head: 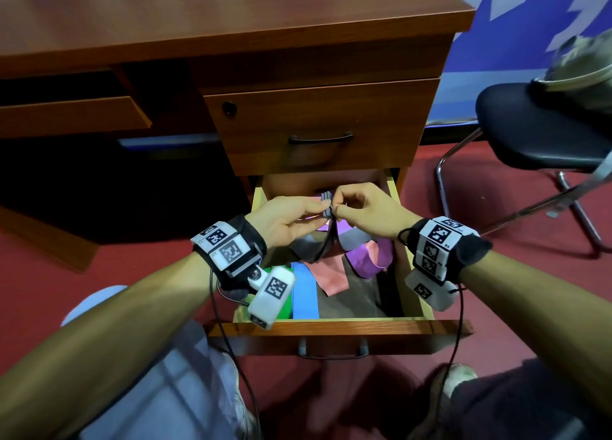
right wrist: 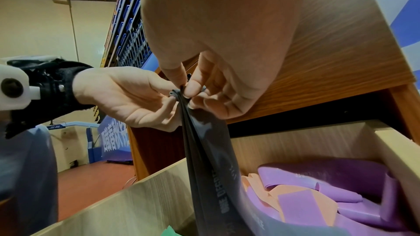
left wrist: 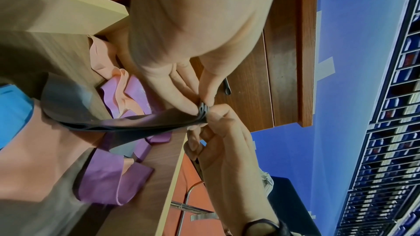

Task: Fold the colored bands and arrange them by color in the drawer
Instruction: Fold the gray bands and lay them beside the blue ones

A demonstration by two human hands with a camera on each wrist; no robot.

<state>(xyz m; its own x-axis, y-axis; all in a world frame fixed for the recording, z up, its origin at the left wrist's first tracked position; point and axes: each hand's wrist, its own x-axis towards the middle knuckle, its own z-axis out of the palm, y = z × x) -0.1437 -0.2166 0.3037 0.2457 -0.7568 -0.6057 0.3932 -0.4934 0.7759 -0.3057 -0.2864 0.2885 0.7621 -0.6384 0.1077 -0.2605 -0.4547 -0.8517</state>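
Both hands meet above the open drawer (head: 410,294), each pinching the top end of a dark grey band (head: 326,232). The left hand (head: 288,219) has thumb and fingers (left wrist: 181,100) clamped on the bunched end; the right hand (head: 367,212) pinches the same end from the other side, fingers (right wrist: 193,87) curled — the two grips nearly touching. The band hangs with its long axis near vertical, upper end at the fingers, lower part trailing down into the drawer. Below it lie loose purple bands (head: 367,260) and pink bands (head: 328,275), with a flat blue band (head: 304,290) and a green band (head: 286,307) at the drawer's left front.
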